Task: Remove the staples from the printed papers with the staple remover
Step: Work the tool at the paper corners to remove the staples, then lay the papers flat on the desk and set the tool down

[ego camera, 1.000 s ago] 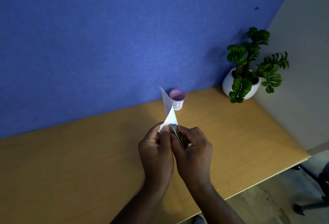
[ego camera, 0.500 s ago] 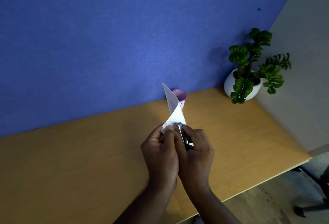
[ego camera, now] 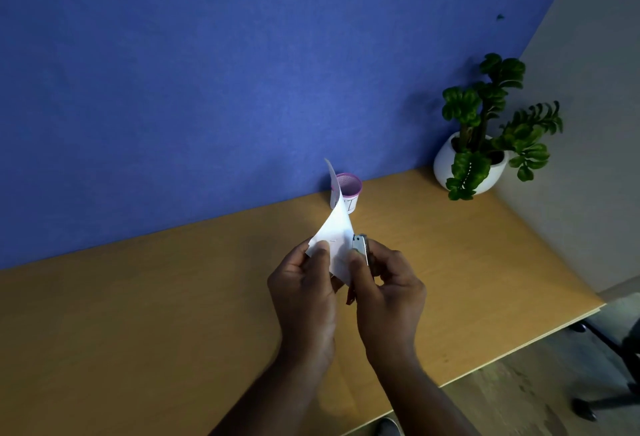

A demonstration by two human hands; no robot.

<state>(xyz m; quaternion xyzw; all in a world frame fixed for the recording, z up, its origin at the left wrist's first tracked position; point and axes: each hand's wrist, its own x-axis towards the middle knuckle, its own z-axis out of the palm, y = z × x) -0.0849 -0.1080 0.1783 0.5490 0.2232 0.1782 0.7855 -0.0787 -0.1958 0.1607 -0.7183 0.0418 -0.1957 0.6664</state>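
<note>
I hold a small folded set of white printed papers up above the desk. My left hand pinches the papers' lower left corner between thumb and fingers. My right hand grips a metal staple remover, whose silver jaw end pokes up beside the papers' right edge. A faint short mark on the paper near my left thumb may be a staple. The remover's lower part is hidden inside my right fist.
A small pink mesh cup with a white label stands at the back of the wooden desk, partly behind the papers. A potted green plant sits in the back right corner. Blue partition behind; chair legs on the floor right.
The hands have spread apart slightly. The staple remover has shifted from the papers' base to their right edge, and more of the paper's face shows.
</note>
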